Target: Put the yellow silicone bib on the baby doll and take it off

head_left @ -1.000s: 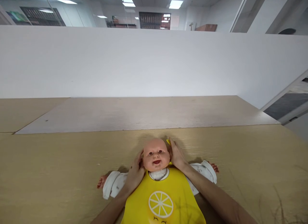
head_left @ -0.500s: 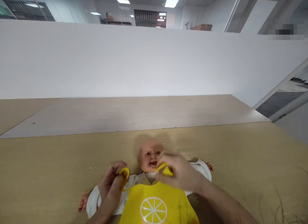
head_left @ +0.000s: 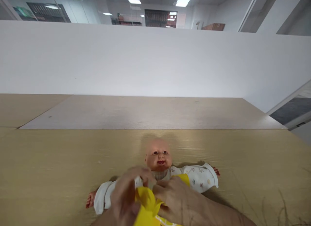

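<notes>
A baby doll (head_left: 158, 159) in a white printed outfit lies face up on the table, its arms spread to both sides. Over its chest is a yellow bib (head_left: 147, 200), bunched and folded, with part of a white printed line showing low down. My right hand (head_left: 175, 197) is closed on the bib's folded fabric, its fingers curled under. Beside it my left hand (head_left: 130, 193) arches over the bib's left side, blurred, with thumb and fingers apart. Whether its fingertips touch the bib I cannot tell. The hands cover much of the doll's body.
The doll rests on a pale wood table (head_left: 60, 161). A lighter board (head_left: 150, 112) runs along the back. Behind it stands a white partition (head_left: 155, 61); a room with ceiling lights is visible above it.
Both hands have moved in towards each other below the doll's chin. The bib, spread flat before with its white citrus print visible, is now bunched. My left hand no longer visibly grips the strap end.
</notes>
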Available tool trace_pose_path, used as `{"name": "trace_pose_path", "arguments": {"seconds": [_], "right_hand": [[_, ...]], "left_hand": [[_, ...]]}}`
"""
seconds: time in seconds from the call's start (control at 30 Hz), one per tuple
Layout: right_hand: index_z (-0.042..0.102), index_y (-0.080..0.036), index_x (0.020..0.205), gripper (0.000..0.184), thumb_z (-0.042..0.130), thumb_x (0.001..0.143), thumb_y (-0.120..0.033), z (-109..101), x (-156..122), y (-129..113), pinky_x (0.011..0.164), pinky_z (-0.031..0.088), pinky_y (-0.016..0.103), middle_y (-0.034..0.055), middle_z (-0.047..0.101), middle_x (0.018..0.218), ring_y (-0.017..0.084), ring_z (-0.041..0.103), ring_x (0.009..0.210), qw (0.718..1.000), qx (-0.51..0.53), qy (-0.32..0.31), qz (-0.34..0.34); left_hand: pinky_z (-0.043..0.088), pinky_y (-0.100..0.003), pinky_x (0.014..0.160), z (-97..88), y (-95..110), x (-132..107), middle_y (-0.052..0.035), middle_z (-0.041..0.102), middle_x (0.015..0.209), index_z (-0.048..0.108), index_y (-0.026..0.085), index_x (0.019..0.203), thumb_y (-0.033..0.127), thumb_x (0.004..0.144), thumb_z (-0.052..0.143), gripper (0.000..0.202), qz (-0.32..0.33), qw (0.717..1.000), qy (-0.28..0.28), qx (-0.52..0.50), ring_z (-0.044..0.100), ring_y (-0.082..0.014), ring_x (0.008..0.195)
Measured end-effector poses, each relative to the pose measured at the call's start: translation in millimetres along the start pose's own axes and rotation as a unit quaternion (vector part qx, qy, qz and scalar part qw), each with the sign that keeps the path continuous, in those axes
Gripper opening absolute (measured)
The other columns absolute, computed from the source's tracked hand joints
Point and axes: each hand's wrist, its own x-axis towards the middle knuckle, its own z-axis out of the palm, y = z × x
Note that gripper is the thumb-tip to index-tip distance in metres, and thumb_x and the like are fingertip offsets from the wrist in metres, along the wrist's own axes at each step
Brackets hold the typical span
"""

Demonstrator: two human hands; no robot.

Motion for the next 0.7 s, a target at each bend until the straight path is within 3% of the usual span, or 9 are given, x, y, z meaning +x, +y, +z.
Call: {"name": "trace_pose_path", "arguments": {"seconds": [0.03, 0.13, 0.2, 0.3, 0.4, 0.5, 0.6, 0.7], "right_hand": [[0.057, -0.028, 0.089, 0.013, 0.051, 0.084, -0.039, -6.8, -3.4, -0.6, 0.053, 0.036, 0.026, -0.0072, 0.067, 0.082, 0.012, 0.060, 0.062, 1.000, 0.008, -0.019, 0.001], [0.053, -0.025, 0.087, 0.012, 0.050, 0.087, -0.036, -26.4, -14.0, -3.5, 0.056, 0.038, 0.025, -0.0061, 0.067, 0.087, 0.012, 0.061, 0.066, 0.998, 0.035, -0.048, 0.038], [0.053, -0.025, 0.087, 0.010, 0.052, 0.086, -0.035, -36.1, -20.2, -5.4, 0.058, 0.039, 0.026, -0.0054, 0.068, 0.088, 0.014, 0.062, 0.068, 0.997, 0.028, -0.039, 0.054], [0.052, -0.027, 0.083, 0.008, 0.057, 0.080, -0.032, -48.2, -29.0, -5.0, 0.060, 0.040, 0.027, -0.0049, 0.068, 0.081, 0.017, 0.061, 0.067, 0.996, 0.017, -0.024, 0.081], [0.051, -0.027, 0.075, 0.009, 0.061, 0.077, -0.026, -67.4, -44.2, 4.4, 0.062, 0.042, 0.027, -0.0032, 0.065, 0.073, 0.017, 0.060, 0.068, 0.985, 0.052, -0.009, 0.162], [0.049, -0.023, 0.064, 0.016, 0.059, 0.076, -0.028, -95.9, -74.2, 31.1, 0.054, 0.038, 0.025, -0.0007, 0.057, 0.062, 0.014, 0.052, 0.058, 0.951, 0.120, 0.013, 0.285], [0.046, -0.020, 0.061, 0.030, 0.063, 0.074, -0.041, -123.7, -117.5, 74.2, 0.049, 0.032, 0.023, -0.0018, 0.047, 0.057, 0.011, 0.042, 0.053, 0.921, 0.138, 0.057, 0.359], [0.046, -0.020, 0.065, 0.036, 0.065, 0.074, -0.049, -138.9, -161.6, 120.8, 0.050, 0.031, 0.023, -0.0019, 0.047, 0.060, 0.009, 0.042, 0.053, 0.889, 0.194, 0.080, 0.407]], "left_hand": [[0.047, -0.044, 0.050, -2.2, -4.1, 12.3, -0.0070, 0.060, 0.056, 0.065, 0.030, 0.072, 0.081, 0.057, 0.056, 0.054, 0.020, 0.999, -0.002, -0.037, 0.052, -0.0243, 0.051], [0.034, -0.029, 0.046, -13.6, -35.0, 46.9, 0.0034, 0.042, 0.045, 0.059, 0.023, 0.079, 0.072, 0.064, 0.056, 0.051, 0.057, 0.990, 0.093, -0.088, 0.038, -0.0142, 0.044], [0.028, -0.026, 0.046, -19.4, -63.2, 59.7, 0.0056, 0.039, 0.047, 0.058, 0.021, 0.081, 0.064, 0.070, 0.053, 0.044, 0.031, 0.988, 0.092, -0.116, 0.034, -0.0120, 0.045], [0.028, -0.026, 0.047, -18.8, -95.8, 61.0, 0.0058, 0.040, 0.052, 0.056, 0.020, 0.084, 0.051, 0.079, 0.049, 0.032, -0.012, 0.991, 0.103, -0.079, 0.035, -0.0120, 0.049], [0.031, -0.026, 0.051, -11.9, -106.4, 54.1, 0.0056, 0.040, 0.055, 0.056, 0.020, 0.087, 0.046, 0.086, 0.044, 0.029, -0.036, 0.997, 0.068, -0.011, 0.038, -0.0130, 0.052], [0.035, -0.027, 0.053, -7.1, -103.9, 51.1, 0.0054, 0.040, 0.056, 0.056, 0.020, 0.086, 0.045, 0.087, 0.043, 0.028, -0.043, 0.998, 0.040, 0.032, 0.041, -0.0137, 0.053], [0.036, -0.027, 0.054, -6.6, -100.8, 52.4, 0.0055, 0.041, 0.056, 0.056, 0.020, 0.085, 0.044, 0.085, 0.045, 0.026, -0.040, 0.997, 0.035, 0.050, 0.042, -0.0138, 0.053], [0.036, -0.027, 0.053, -7.2, -101.1, 53.8, 0.0058, 0.042, 0.055, 0.057, 0.021, 0.086, 0.044, 0.082, 0.049, 0.025, -0.041, 0.997, 0.031, 0.056, 0.042, -0.0139, 0.052]]}}
